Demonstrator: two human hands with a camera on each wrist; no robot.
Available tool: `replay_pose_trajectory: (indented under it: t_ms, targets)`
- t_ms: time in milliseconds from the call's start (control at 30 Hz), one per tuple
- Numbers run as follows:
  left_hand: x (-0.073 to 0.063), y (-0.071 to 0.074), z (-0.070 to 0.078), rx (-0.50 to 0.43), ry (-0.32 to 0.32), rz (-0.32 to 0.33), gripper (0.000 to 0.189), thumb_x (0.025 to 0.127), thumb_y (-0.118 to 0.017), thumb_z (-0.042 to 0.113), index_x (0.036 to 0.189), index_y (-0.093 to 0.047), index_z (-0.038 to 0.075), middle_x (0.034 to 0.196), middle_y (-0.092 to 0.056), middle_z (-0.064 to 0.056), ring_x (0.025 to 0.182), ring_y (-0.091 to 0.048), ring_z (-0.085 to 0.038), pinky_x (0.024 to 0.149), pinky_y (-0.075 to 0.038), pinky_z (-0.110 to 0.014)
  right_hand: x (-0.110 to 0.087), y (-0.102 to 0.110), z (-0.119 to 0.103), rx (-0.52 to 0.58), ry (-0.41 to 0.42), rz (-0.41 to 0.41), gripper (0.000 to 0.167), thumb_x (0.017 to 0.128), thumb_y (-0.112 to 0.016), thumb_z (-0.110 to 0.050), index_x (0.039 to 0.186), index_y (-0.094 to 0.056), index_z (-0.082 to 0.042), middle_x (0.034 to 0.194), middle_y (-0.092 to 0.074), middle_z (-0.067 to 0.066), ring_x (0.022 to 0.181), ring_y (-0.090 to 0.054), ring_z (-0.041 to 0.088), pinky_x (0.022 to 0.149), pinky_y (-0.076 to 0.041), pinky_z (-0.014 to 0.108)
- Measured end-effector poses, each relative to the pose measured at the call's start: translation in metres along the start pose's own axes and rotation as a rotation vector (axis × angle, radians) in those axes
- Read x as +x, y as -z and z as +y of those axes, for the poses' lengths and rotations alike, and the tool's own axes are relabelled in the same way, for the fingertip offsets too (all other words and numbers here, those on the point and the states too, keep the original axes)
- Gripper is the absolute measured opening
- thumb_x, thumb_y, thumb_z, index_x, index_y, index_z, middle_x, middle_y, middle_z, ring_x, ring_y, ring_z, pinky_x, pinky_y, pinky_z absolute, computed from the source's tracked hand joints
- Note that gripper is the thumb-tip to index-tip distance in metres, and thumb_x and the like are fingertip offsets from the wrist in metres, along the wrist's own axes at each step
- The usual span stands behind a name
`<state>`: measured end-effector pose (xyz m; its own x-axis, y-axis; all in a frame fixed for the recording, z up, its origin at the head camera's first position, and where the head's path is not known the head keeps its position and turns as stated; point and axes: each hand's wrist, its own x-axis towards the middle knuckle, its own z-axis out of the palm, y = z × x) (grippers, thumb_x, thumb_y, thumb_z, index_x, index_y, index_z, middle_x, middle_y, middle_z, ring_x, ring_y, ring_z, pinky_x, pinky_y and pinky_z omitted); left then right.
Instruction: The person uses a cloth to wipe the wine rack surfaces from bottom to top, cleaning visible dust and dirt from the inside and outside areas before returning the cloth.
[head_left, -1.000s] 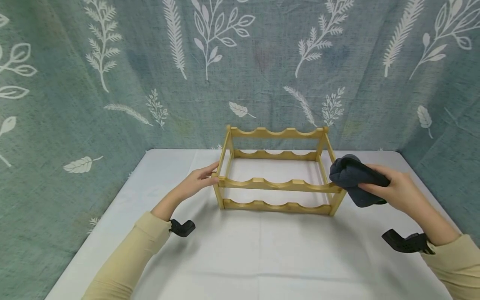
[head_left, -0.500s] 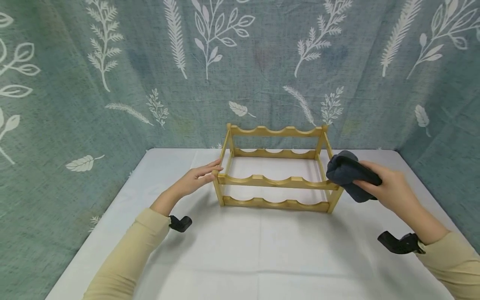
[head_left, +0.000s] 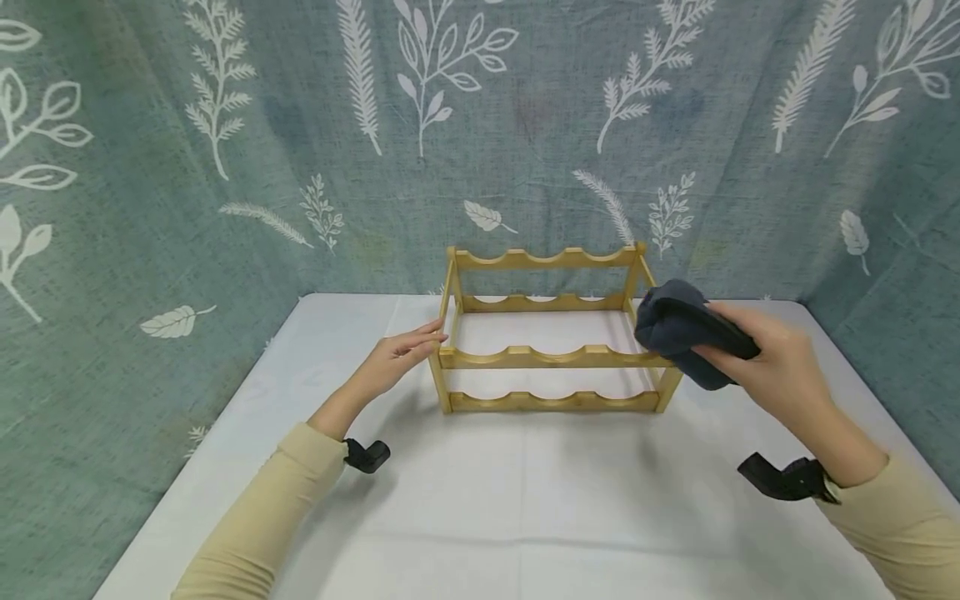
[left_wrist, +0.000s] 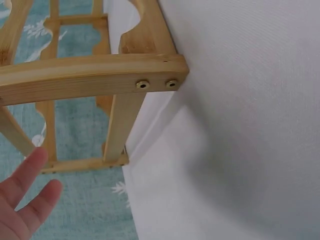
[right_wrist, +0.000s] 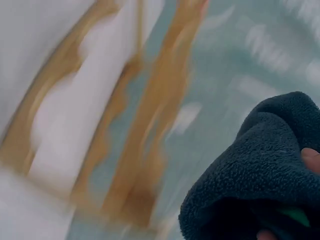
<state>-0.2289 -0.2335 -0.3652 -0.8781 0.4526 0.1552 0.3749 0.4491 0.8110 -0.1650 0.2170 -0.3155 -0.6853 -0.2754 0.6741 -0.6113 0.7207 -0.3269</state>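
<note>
Beige sleeves (head_left: 255,517) cover both your forearms, which reach in from the near left and near right, each with a black wrist device (head_left: 367,457) just beyond the cuff. Your left hand (head_left: 401,357) points its extended, loosely spread fingers toward the left end of the wooden rack (head_left: 520,357); it grasps nothing, and you cannot tell for certain whether the fingertips touch the frame. Your right hand (head_left: 776,354) pinches a dark blue cloth (head_left: 675,321) between thumb and fingers, holding it raised at the rack's right end, where it hides part of the near right corner; contact there is unclear. The cloth is bunched into thick folds with a fuzzy pile, and from your right wrist a small green patch (right_wrist: 295,215) shows inside its shadowed hollow. Pale, honey-toned wood makes up the rack, which stands upright on two levels of scalloped rails, with small metal screws (left_wrist: 143,85) in one end bar; your right wrist view blurs it. Beneath it spreads a white covered table (head_left: 525,492), creased in places and softly shadowed under your arms, the rack standing toward its far side. Grey-green curtain fabric (head_left: 525,183) printed with white leaves and sprigs hangs behind and along both sides.
</note>
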Motion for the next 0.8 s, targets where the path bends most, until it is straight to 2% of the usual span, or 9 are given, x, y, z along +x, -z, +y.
replay_pose_trajectory:
  t_ms: [67,133,267,367,400,500,600,700,800]
  targets:
    - [0.002,0.001,-0.009,0.02,-0.001,0.015,0.037,0.098,-0.044,0.02,0.132,-0.05,0.007,0.147,-0.032,-0.006,0.135,-0.028,-0.026,0.104,-0.031,-0.05,0.0,-0.011,-0.02,0.063,0.105,-0.008,0.055,0.06,-0.08,0.007,0.112,-0.064,-0.002,0.102,-0.066,0.014,0.091,-0.061,0.025,0.079,-0.042,0.008]
    - [0.003,0.002,-0.017,0.041,-0.005,0.033,0.038,0.098,-0.045,0.023,0.134,-0.049,0.01,0.146,-0.033,-0.004,0.134,-0.031,-0.026,0.103,-0.032,-0.051,-0.002,-0.031,-0.039,0.128,0.196,-0.08,0.055,0.059,-0.081,0.003,0.111,-0.064,-0.004,0.103,-0.066,0.013,0.093,-0.061,0.023,0.079,-0.048,0.019]
    - [0.002,0.004,-0.018,0.047,-0.005,0.06,0.04,0.096,-0.048,0.027,0.133,-0.05,0.011,0.145,-0.035,-0.003,0.133,-0.033,-0.025,0.101,-0.034,-0.05,-0.001,-0.086,-0.073,0.205,0.251,-0.347,0.049,0.07,-0.079,-0.011,0.116,-0.062,-0.009,0.108,-0.063,0.011,0.097,-0.06,0.025,0.077,-0.052,0.036]
    - [0.002,0.005,-0.018,0.038,0.004,0.055,0.041,0.096,-0.048,0.031,0.132,-0.051,0.012,0.145,-0.035,-0.001,0.133,-0.034,-0.024,0.101,-0.035,-0.049,0.005,-0.131,-0.094,0.204,0.252,-0.509,0.046,0.077,-0.074,-0.019,0.12,-0.06,-0.011,0.109,-0.063,0.009,0.098,-0.061,0.023,0.079,-0.051,0.034]
    - [0.002,0.005,-0.018,0.034,0.009,0.049,0.041,0.096,-0.048,0.032,0.132,-0.052,0.013,0.146,-0.035,0.0,0.132,-0.034,-0.024,0.102,-0.035,-0.049,0.008,-0.146,-0.1,0.189,0.262,-0.539,0.045,0.078,-0.073,-0.021,0.12,-0.06,-0.011,0.109,-0.063,0.009,0.098,-0.061,0.022,0.08,-0.051,0.033]
    - [0.002,0.005,-0.017,0.014,0.027,0.022,0.04,0.096,-0.047,0.035,0.13,-0.053,0.015,0.146,-0.034,0.003,0.132,-0.035,-0.024,0.102,-0.034,-0.049,0.014,-0.184,-0.112,0.102,0.301,-0.564,0.043,0.08,-0.072,-0.024,0.12,-0.06,-0.014,0.108,-0.063,0.007,0.097,-0.06,0.02,0.078,-0.051,0.028]
    - [0.002,0.004,-0.015,-0.013,0.042,0.002,0.038,0.096,-0.046,0.034,0.128,-0.055,0.015,0.147,-0.032,0.004,0.134,-0.032,-0.022,0.104,-0.032,-0.049,0.017,-0.209,-0.116,-0.005,0.315,-0.545,0.041,0.08,-0.071,-0.024,0.119,-0.06,-0.017,0.106,-0.061,0.007,0.096,-0.058,0.019,0.076,-0.051,0.027]
    - [0.002,0.004,-0.013,-0.012,0.041,-0.005,0.038,0.097,-0.046,0.031,0.128,-0.055,0.012,0.148,-0.031,0.002,0.135,-0.029,-0.023,0.104,-0.03,-0.051,0.016,-0.217,-0.115,-0.057,0.288,-0.543,0.04,0.08,-0.072,-0.022,0.118,-0.061,-0.018,0.104,-0.061,0.007,0.095,-0.057,0.021,0.074,-0.052,0.028]
    - [0.001,0.004,-0.011,-0.022,0.037,-0.001,0.036,0.097,-0.046,0.026,0.128,-0.055,0.01,0.148,-0.031,-0.001,0.136,-0.028,-0.024,0.105,-0.028,-0.052,0.011,-0.215,-0.109,-0.066,0.256,-0.552,0.042,0.079,-0.073,-0.021,0.119,-0.06,-0.018,0.101,-0.061,0.007,0.092,-0.058,0.022,0.073,-0.052,0.03]
